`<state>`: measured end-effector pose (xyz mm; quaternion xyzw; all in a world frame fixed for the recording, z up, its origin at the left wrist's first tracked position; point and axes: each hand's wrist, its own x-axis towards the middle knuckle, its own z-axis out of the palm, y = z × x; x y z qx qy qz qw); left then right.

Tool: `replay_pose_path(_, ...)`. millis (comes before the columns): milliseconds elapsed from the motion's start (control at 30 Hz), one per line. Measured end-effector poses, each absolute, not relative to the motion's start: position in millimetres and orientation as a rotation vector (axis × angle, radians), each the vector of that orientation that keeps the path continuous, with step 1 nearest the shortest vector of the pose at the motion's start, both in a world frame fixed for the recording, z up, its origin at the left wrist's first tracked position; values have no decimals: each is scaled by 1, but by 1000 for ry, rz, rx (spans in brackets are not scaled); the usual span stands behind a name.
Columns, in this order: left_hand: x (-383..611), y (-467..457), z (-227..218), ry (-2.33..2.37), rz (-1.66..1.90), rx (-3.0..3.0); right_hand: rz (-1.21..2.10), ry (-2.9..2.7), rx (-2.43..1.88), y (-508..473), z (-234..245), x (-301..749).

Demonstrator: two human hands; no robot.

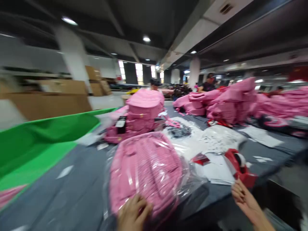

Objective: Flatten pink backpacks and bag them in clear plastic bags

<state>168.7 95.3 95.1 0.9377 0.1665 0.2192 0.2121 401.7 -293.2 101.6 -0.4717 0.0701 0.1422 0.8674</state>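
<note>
The largest thing before us is a bench (84, 195) covered in dark grey material, with a bright green trough of smooth sheeting (43, 179) along its left side. Farther off to the right lies a loose heap of pink fabric backpacks (235, 102).

Nearest to us, flat on the bench, is the pink quilted backpack (146, 173) inside a clear plastic bag (192, 181), whose slack edge spreads out to the right. Just behind it stands a smaller-looking stack of pink backpacks (144, 110) with a black tag (121, 124) hanging at its side. To the right is a pile of flat white paper sheets (218, 168).

Our left hand (134, 213) rests on the near end of the bagged backpack, its grip loosely spread, thumb apart from the curled fingers. Our right hand (242, 194) is by the bench's edge, grip pressed together at the fingertips, right at the red tape dispenser (244, 175) (blur hides whether a strip of tape is pinched there; we cannot tell).

We judge the step in hand to be drawing tape to close the bag, with the backpack steadied meanwhile. The next move, we think, calls for a clean tear at the dispenser, and for the slack plastic to be folded flat against the backpack.
</note>
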Motion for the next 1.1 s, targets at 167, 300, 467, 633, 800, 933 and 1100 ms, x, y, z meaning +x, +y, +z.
replay_pose_path(167,188,76,140,713,304,2375,533,-643,-1523,-226,178,384)
replay_pose_path(300,187,72,151,779,252,2268,706,-1655,-1881,-157,226,383)
replay_pose_path(467,187,72,149,804,261,2213,479,-2250,-1894,-94,220,394)
replay_pose_path(633,189,75,145,801,260,2191,419,-2255,-2079,-46,197,402)
replay_pose_path(800,188,75,143,803,269,2174,444,-1969,-2245,-32,200,438)
replay_pose_path(933,190,74,140,810,311,2181,312,-1817,-2239,-57,198,432)
replay_pose_path(1100,184,71,146,750,328,2282,405,-1876,-2191,-70,177,394)
